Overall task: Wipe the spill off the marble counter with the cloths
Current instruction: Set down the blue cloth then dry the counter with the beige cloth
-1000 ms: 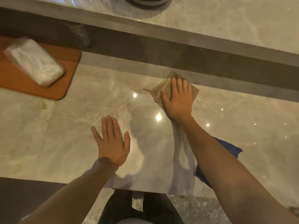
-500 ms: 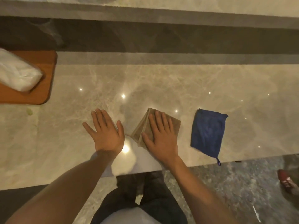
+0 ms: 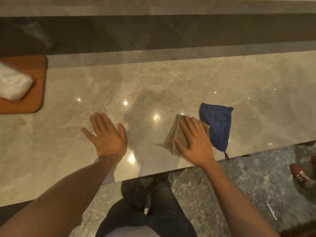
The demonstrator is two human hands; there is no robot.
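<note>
Head view: your right hand point(image 3: 195, 144) is pressing flat, grip wide, on the brown cloth point(image 3: 172, 137) near the counter point(image 3: 171, 79) edge, its corner seemingly overlapping the blue cloth point(image 3: 218, 124); your left hand point(image 3: 107, 135) is lying spread, empty.

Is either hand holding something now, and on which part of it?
The right hand presses flat on the folded brown cloth, covering its right part; no closed grip. The left hand lies flat on the marble counter, holding nothing.

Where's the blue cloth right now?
In the head view the blue cloth lies flat on the counter near its front edge, right of centre, just right of the tan cloth under the right hand, apparently touching it.
</note>
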